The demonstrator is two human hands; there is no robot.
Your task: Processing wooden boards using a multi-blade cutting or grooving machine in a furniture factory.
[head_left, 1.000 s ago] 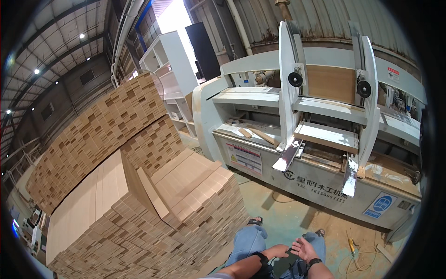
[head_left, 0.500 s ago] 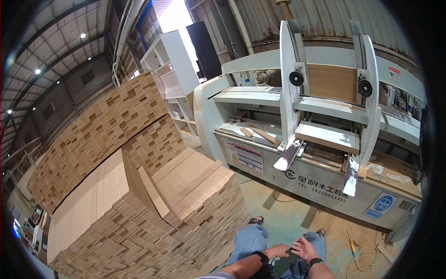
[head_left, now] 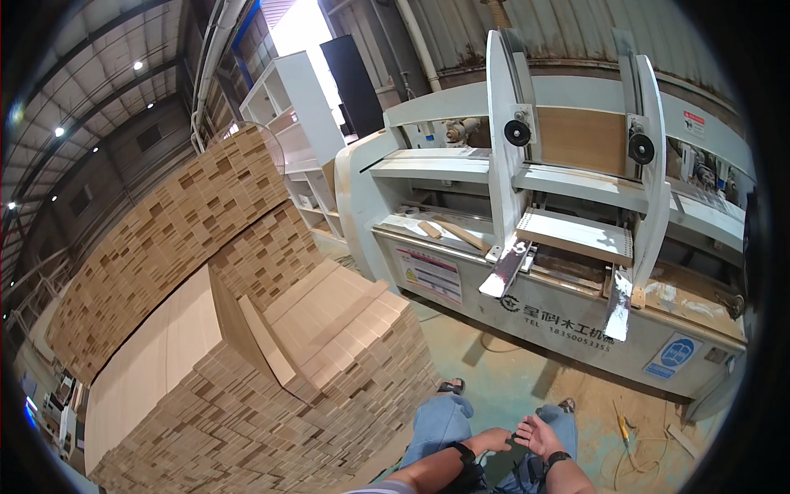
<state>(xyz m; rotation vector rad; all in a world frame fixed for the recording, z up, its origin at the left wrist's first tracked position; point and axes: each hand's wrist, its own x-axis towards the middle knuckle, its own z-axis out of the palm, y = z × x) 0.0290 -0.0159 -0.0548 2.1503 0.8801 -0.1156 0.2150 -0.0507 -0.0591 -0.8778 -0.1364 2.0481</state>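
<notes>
My left hand is in front of my lap at the bottom of the view, back upward, its fingers loosely stretched toward the other hand. Nothing shows in it, though its fingertips are small and partly hidden. Just to its right my right hand is turned palm up, fingers apart and slightly bent, with nothing in it. A narrow dark gap lies between the two hands. Both wrists wear black bands. Below them are my blue jeans and sandals.
Stacked wooden boards rise close on my left, a taller stack behind. Ahead stands a pale woodworking machine; a white perforated board lies between its uprights. A yellow-handled tool with a cord lies on the dusty floor at right.
The view has shifted slightly, so the machine and stacks sit a little further left. My hands are slightly further apart, and the right fingers are a bit higher.
</notes>
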